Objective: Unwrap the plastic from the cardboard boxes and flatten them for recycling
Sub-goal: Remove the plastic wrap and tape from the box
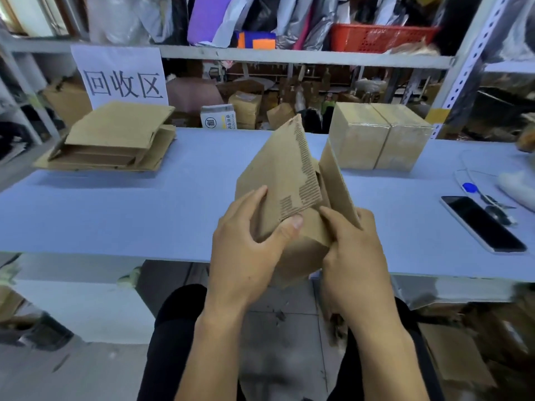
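Both hands hold an opened cardboard box [289, 204] just above the near edge of the blue tabletop [144, 212]. The left hand [246, 244] grips one raised flap, thumb curled onto it; the right hand [353, 256] grips the other. Flattened boxes [113, 140] lie far left, and a wrapped box [379, 134] stands far right.

A brown cardboard box [286, 198], opened up, held above the near edge of the table, two flaps sticking up, one flap with torn paper along its edge. Far left on the table, a pile of flattened boxes [113, 140], lying flat. Far right on the table, two closed boxes [379, 137] side by side, touching, shiny plastic wrapped around them.
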